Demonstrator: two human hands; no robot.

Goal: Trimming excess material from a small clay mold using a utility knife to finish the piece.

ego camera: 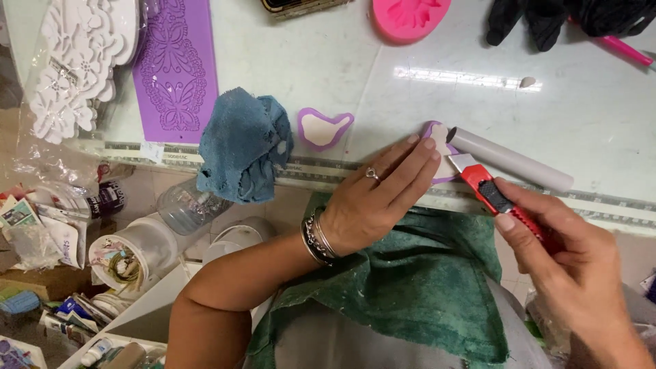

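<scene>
While the small purple mould is pinned flat at the near edge of the glass table by the outstretched fingers of the left hand, a red utility knife is gripped in the closed fingers of the right hand. Its long axis is slanted, blade pointing up-left onto the mould, beside a grey roller.
</scene>
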